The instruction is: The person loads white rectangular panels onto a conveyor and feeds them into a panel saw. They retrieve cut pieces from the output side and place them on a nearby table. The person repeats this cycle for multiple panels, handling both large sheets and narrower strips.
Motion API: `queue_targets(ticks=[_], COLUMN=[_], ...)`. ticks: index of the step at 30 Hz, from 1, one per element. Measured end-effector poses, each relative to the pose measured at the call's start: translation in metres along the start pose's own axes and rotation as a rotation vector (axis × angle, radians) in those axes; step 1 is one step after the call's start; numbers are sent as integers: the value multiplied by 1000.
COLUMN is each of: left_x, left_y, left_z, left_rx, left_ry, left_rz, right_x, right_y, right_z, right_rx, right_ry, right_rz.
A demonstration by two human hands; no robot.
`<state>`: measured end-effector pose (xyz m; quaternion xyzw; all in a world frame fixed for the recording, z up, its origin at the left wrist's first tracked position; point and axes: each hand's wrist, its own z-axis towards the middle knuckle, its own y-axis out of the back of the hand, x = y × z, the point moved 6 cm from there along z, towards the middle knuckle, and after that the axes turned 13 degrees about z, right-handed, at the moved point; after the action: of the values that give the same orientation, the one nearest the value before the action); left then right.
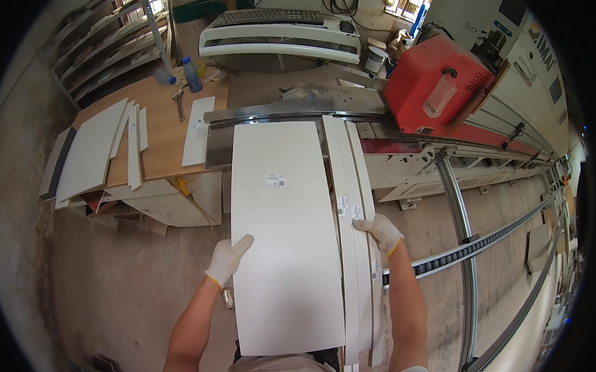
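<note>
A wide white panel (280, 238) with a small label lies in front of me, its near end against my body. My left hand (228, 259), in a pale work glove, is closed on the panel's left edge with the thumb on top. Right of the panel run several narrow white strips (350, 188), some with labels, roughly parallel to it. My right hand (380, 233), gloved too, is closed over the outer strips, its fingertips on top near a label. The far ends of the panel and strips reach the metal machine bed (301, 101).
On the left stands a wooden table (162, 116) with white boards (92, 152), a wrench (179, 105) and a blue bottle (191, 75). A keyboard (271, 17) sits on a white stand behind. At right are a red machine housing (419, 85) and a roller rail (480, 243).
</note>
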<state>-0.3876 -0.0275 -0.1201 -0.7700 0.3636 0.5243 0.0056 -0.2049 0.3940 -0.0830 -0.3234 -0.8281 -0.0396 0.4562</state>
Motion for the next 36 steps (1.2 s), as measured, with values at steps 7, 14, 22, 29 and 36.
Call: queue_targets(ticks=[7,14,22,29,36], left_x=[-2,-18,-18,-25,-30], left_y=[-16,-20,-21,-23,-29], left_z=[6,-9,-11,-2,10], left_rx=[-8,-59,-73,-100,-96], left_ry=[-11,-31,9,-19,-38], left_rz=[-181,-190,-128,-169,-157], right_x=[9,10,4,8,17], right_y=[-4,8,3,10,11], right_z=[-7,-18,-12,-10,-4], right_rx=[49,29,83,73,41], right_ry=[41,-40,22,23,-1], right_rz=[13,42,98,32,65])
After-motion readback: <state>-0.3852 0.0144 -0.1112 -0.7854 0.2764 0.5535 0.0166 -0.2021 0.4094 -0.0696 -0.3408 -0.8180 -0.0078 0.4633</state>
